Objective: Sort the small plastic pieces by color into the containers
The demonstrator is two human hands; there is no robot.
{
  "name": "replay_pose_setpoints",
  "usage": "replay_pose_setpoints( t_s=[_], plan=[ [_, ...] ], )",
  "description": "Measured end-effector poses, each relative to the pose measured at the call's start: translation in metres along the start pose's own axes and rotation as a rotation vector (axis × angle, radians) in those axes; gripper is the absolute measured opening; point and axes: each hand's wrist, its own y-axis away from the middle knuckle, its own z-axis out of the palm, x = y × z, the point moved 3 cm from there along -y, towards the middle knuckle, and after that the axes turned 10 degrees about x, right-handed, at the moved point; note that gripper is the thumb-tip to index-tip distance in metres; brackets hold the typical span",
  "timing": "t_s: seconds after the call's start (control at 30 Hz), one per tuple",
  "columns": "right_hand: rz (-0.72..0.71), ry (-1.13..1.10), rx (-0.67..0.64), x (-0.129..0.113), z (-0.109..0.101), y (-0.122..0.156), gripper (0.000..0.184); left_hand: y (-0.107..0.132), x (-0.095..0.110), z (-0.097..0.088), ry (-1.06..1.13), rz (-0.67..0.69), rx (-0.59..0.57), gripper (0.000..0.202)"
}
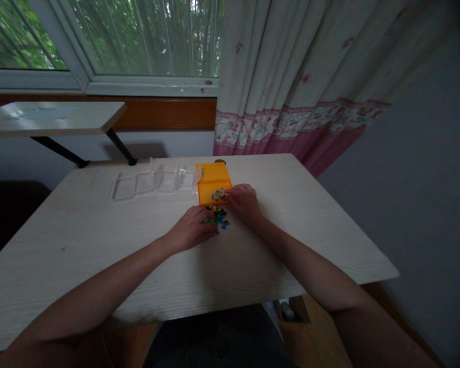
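An open yellow plastic box (204, 195) lies on the table, with several tiny blue pieces (216, 194) in its near compartment. Just in front of it is a small mixed heap of blue, green, yellow and black pieces (221, 219), which look like little building bricks. My left hand (190, 228) rests at the left side of this heap, thumb and fingers apart and touching its edge. Over the box's right rim reaches my right hand (244, 202), its fingertips drawn together beside the blue pieces. Whatever those fingertips hold is too small to make out.
Several clear plastic containers (167, 180) stand in a row left of the box. A raised shelf (99, 120) on black legs is at the back left. Behind the table (306, 230) hang a floral curtain (268, 76) and a window (149, 41). A small dark round object (220, 161) sits behind the box.
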Motion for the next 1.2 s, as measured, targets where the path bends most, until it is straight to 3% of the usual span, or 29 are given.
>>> replay_pose_setpoints(
  t_s=[0.37, 0.93, 1.07, 1.2],
  plan=[
    [-0.021, -0.021, 0.011, 0.004, 0.006, 0.002, 0.036, 0.003, 0.000, 0.006, -0.003, 0.062, -0.020, 0.019],
    [-0.064, -0.053, 0.070, -0.001, 0.002, 0.001, 0.031, -0.001, 0.002, 0.009, -0.070, -0.012, -0.024, 0.019],
    [-0.128, -0.065, 0.111, -0.008, -0.003, 0.003, 0.029, -0.003, 0.002, 0.005, 0.014, -0.077, 0.000, 0.016],
    [-0.281, -0.109, 0.139, -0.028, -0.010, 0.010, 0.022, -0.002, -0.005, -0.006, 0.162, -0.258, 0.098, 0.014]
  ],
)
